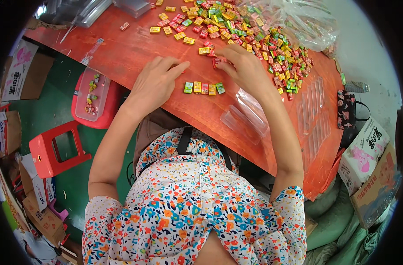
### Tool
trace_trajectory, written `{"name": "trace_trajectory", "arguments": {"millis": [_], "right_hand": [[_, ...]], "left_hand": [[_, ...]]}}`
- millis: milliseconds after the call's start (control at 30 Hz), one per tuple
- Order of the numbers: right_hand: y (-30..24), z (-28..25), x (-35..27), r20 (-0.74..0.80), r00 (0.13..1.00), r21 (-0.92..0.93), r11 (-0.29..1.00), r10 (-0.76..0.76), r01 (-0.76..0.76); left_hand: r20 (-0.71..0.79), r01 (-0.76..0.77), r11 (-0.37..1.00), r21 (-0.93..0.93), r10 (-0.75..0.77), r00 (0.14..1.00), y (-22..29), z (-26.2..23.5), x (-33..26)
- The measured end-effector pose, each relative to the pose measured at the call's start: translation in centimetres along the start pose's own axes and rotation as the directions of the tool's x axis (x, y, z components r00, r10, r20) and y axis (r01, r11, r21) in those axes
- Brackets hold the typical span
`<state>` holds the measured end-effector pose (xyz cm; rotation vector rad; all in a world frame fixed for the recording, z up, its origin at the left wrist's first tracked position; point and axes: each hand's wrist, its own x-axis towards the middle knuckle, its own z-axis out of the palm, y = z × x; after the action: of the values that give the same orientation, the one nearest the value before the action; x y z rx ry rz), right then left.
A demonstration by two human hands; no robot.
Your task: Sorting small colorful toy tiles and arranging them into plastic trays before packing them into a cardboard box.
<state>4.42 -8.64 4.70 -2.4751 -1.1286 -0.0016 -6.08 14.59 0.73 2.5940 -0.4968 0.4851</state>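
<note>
Small wrapped candy-like boxes lie on the red tabletop before me. A short row of them (204,88), green, yellow and red, stands side by side between my hands. My left hand (156,81) hovers just left of the row, its thumb and fingers drawn together. A speck of red shows at its fingertips; what it is stays hidden. Up and to the right of the row, my right hand (245,66) pinches a small red box (216,62) between thumb and fingers. A yellow box (204,51) lies near those fingertips, at the edge of the big pile (236,26).
Clear plastic trays (243,119) lie by my right forearm, with more (314,106) farther right. A clear bag (303,26) sits behind the pile. Left of the table, a plastic tub (91,95) with a few boxes rests on a red stool, near another red stool (57,148).
</note>
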Motion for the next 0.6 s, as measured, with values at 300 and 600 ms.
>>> {"name": "trace_trajectory", "arguments": {"millis": [300,600], "right_hand": [[1.0,3.6,4.6,0.006,0.974,-0.367,0.905,-0.228,0.214],[0.7,0.3,-1.8,-0.054,0.999,-0.070,0.998,-0.006,0.002]], "left_hand": [[0.043,0.097,0.989,-0.110,-0.092,0.995,0.4,-0.4,-0.3],[0.097,0.189,0.970,-0.151,-0.176,0.980,2.0,-0.5,-1.6]]}}
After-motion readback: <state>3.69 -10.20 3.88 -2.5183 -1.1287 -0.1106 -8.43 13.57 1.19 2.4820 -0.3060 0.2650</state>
